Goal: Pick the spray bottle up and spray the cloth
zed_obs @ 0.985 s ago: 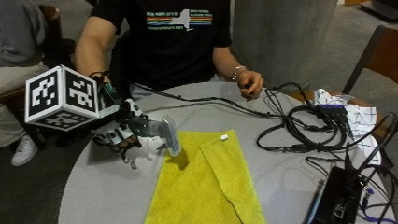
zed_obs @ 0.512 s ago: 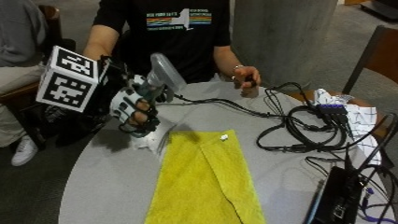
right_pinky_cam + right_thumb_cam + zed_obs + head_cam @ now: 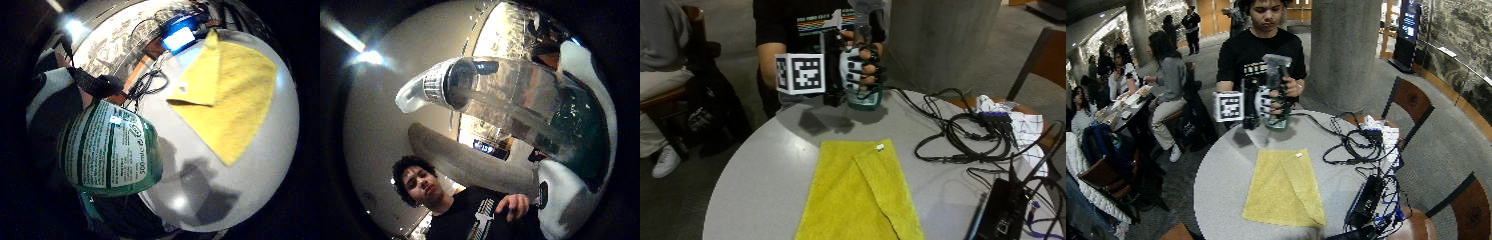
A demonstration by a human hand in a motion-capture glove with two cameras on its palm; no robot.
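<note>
My gloved right hand (image 3: 861, 67) grips the spray bottle (image 3: 864, 97) round its body and holds it upright in the air over the far edge of the round table (image 3: 773, 155). The grey spray head (image 3: 866, 9) is at the top. The green bottle (image 3: 110, 150) fills much of the little finger side view, and its clear neck and spray head (image 3: 470, 85) cross the thumb side view. The yellow cloth (image 3: 856, 195) lies flat on the table nearer the camera, one long edge folded over. In the wide view the hand (image 3: 1268, 100) and bottle (image 3: 1278, 87) are above the cloth (image 3: 1282, 187).
A tangle of black cables (image 3: 966, 135) covers the table's right side, with a black device (image 3: 1003, 215) at the near right edge. Crumpled white paper (image 3: 1003, 107) lies by a chair (image 3: 1039, 55). The person's bare hand (image 3: 1295, 89) is just behind the bottle.
The hand has lifted the bottle from low at the table's left edge, carried it up and right, and turned it from tilted to upright. The cloth has not moved.
</note>
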